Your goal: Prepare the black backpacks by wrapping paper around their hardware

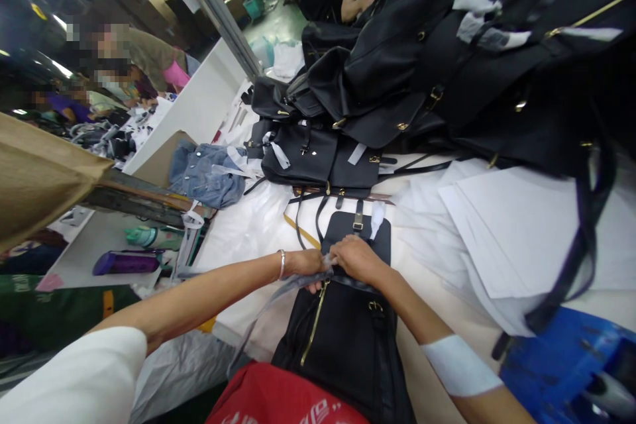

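A black bag [352, 338] with a gold zipper and buckles lies on the white table in front of me, its flap [342, 225] laid out toward the far side. My left hand [309, 265], with a bracelet at the wrist, is closed on a strip of thin translucent wrapping [293, 283] over the bag's upper left part. Touching it from the right, my right hand [358, 257] pinches the end of the same wrapping. The tips of some fingers are hidden. White tissue hangs from the flap's buckle strap.
A large pile of black bags [427, 73] fills the back right. White sheets [536, 225] lie at the right, above a blue object [571, 371]. A denim item [206, 172] and bottles [126, 264] are at left. Other people stand beyond the table.
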### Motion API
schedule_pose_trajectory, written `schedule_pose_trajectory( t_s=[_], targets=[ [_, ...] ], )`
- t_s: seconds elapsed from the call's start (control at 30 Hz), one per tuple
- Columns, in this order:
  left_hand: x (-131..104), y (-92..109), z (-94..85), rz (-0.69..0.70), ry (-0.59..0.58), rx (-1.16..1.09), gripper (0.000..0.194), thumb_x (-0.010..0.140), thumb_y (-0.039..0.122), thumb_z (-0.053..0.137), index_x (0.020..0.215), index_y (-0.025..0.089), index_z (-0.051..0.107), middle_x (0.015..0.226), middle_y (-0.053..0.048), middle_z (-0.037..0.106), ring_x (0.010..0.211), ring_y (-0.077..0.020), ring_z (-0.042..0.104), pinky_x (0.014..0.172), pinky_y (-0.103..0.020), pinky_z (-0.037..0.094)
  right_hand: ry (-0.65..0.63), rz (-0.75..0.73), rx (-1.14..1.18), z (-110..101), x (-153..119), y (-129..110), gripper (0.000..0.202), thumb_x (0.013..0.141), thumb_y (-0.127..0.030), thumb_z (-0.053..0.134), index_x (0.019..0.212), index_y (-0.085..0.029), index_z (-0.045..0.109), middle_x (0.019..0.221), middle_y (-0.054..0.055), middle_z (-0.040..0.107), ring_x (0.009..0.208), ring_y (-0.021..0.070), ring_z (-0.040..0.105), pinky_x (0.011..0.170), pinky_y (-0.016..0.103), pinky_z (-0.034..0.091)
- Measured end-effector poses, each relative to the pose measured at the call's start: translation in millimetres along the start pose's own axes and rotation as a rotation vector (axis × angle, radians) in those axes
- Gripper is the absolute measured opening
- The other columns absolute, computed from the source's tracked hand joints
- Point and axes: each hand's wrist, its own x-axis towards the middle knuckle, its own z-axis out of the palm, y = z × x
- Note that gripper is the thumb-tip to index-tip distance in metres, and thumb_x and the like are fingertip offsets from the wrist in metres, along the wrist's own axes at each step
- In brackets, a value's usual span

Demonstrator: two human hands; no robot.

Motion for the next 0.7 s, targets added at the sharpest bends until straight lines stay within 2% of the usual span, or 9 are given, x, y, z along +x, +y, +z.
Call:
schedule_pose_trajectory(
  t_s=[0.1, 0.17, 0.23, 0.3, 0.37, 0.47, 0.57, 0.63, 0.7],
  targets=[
    [-0.1, 1.3, 0.9, -0.016, 0.014, -0.031, 0.037, 0.093, 0.039, 0.044, 0.069, 0.013, 0.056, 0.056, -0.003, 0.064, 0.043, -0.0135, 0.059, 0.049, -0.026, 0.053, 0.129, 0.029, -0.013, -10.8, -21.0, 11.3, 0.021, 0.09, -0.032, 0.053, 0.104, -0.021, 0.064, 0.102, 0.008, 0.068, 0.106, 0.0252, 0.055, 0.104, 0.045, 0.025],
    [-0.8, 2.5, -0.1, -0.02, 0.015, -0.044, 0.037, 0.094, 0.038, 0.043, 0.07, 0.012, 0.057, 0.056, -0.003, 0.065, 0.043, -0.0136, 0.058, 0.048, -0.026, 0.052, 0.139, -0.014, -0.001, -12.6, -32.4, 17.0, 0.024, 0.087, -0.032, 0.059, 0.109, -0.023, 0.063, 0.107, 0.007, 0.067, 0.114, 0.0259, 0.05, 0.107, 0.047, 0.022],
    [-1.1, 3.8, -1.1, -0.025, 0.009, -0.052, 0.038, 0.094, 0.038, 0.043, 0.07, 0.012, 0.058, 0.054, -0.003, 0.064, 0.043, -0.0136, 0.058, 0.047, -0.025, 0.052, 0.114, -0.065, -0.016, -8.3, -38.0, 19.9, 0.018, 0.085, -0.027, 0.06, 0.102, -0.024, 0.065, 0.107, 0.006, 0.067, 0.12, 0.0266, 0.046, 0.109, 0.049, 0.02],
    [-1.1, 5.2, -1.7, -0.028, 0.002, -0.06, 0.04, 0.094, 0.038, 0.042, 0.069, 0.012, 0.059, 0.053, -0.003, 0.064, 0.043, -0.0139, 0.058, 0.048, -0.026, 0.052, 0.114, -0.075, -0.045, -0.5, -38.7, 20.3, 0.01, 0.087, -0.021, 0.056, 0.089, -0.023, 0.066, 0.102, 0.005, 0.067, 0.121, 0.0263, 0.044, 0.11, 0.05, 0.018],
    [-1.0, 6.7, -2.1, -0.028, -0.005, -0.069, 0.041, 0.095, 0.037, 0.041, 0.068, 0.012, 0.059, 0.054, -0.004, 0.064, 0.043, -0.0148, 0.058, 0.05, -0.028, 0.053, 0.131, -0.057, -0.046, 7.0, -38.3, 19.8, 0.016, 0.089, -0.018, 0.051, 0.082, -0.021, 0.065, 0.095, 0.005, 0.067, 0.118, 0.0246, 0.046, 0.11, 0.05, 0.019],
    [-1.2, 8.8, -3.0, -0.026, -0.007, -0.083, 0.041, 0.095, 0.034, 0.038, 0.07, 0.011, 0.061, 0.055, -0.005, 0.064, 0.043, -0.0155, 0.059, 0.05, -0.029, 0.053, 0.167, -0.042, 0.0, 12.5, -41.5, 21.3, 0.014, 0.089, -0.018, 0.05, 0.091, -0.021, 0.063, 0.097, 0.004, 0.066, 0.117, 0.0225, 0.047, 0.111, 0.048, 0.02],
    [-1.7, 10.8, -4.5, -0.029, 0.0, -0.095, 0.039, 0.094, 0.038, 0.043, 0.072, 0.011, 0.061, 0.056, -0.004, 0.064, 0.042, -0.0148, 0.058, 0.047, -0.028, 0.052, 0.188, -0.056, 0.01, 12.0, -46.6, 28.2, 0.021, 0.087, -0.017, 0.054, 0.107, -0.023, 0.06, 0.114, 0.004, 0.063, 0.124, 0.0233, 0.041, 0.112, 0.048, 0.019],
    [-2.0, 12.2, -5.0, -0.031, 0.004, -0.106, 0.039, 0.093, 0.039, 0.045, 0.072, 0.011, 0.061, 0.055, -0.004, 0.064, 0.042, -0.0146, 0.058, 0.046, -0.027, 0.052, 0.185, -0.058, -0.021, 10.6, -46.5, 32.6, 0.018, 0.087, -0.017, 0.055, 0.102, -0.023, 0.061, 0.114, 0.004, 0.063, 0.126, 0.0244, 0.039, 0.112, 0.049, 0.017],
    [-1.7, 13.4, -4.8, -0.035, 0.004, -0.116, 0.039, 0.093, 0.038, 0.044, 0.071, 0.011, 0.061, 0.054, -0.004, 0.063, 0.042, -0.0154, 0.059, 0.045, -0.027, 0.052, 0.187, -0.047, -0.038, 9.9, -42.5, 32.2, 0.013, 0.088, -0.019, 0.053, 0.093, -0.023, 0.064, 0.105, 0.004, 0.065, 0.123, 0.0243, 0.042, 0.112, 0.05, 0.016]
  ],
)
